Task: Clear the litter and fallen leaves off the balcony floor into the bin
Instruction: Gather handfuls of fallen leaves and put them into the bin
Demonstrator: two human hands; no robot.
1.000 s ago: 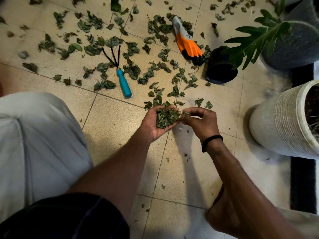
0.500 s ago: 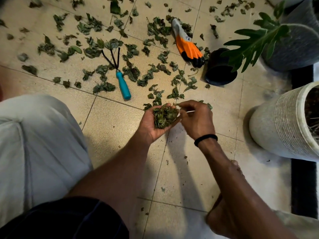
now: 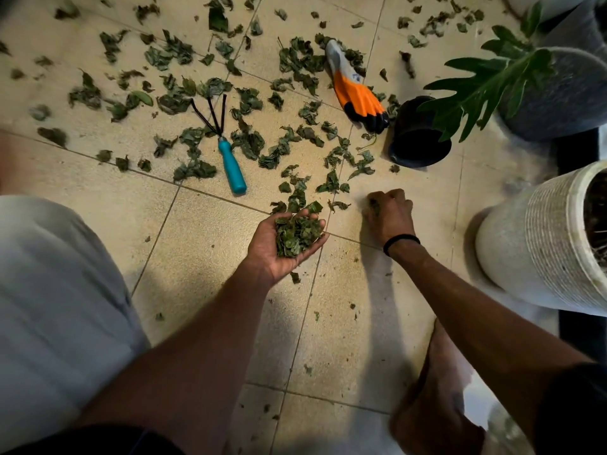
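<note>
On the beige tiled balcony floor [image 3: 203,244], the person's left hand [image 3: 284,249] lies palm up, fingers loosely cupped round a heap of crumpled green fallen leaves [image 3: 297,236], while the right hand [image 3: 389,213] presses knuckles-up on the tile, fingers curled on a few scraps. Loose scattered leaves [image 3: 330,183] lie just ahead of both hands, slightly nearer the right; no bin is in view.

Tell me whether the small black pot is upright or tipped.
Tipped. The small black pot lies on its side on the tiled floor, its dark round opening facing the camera.
</note>
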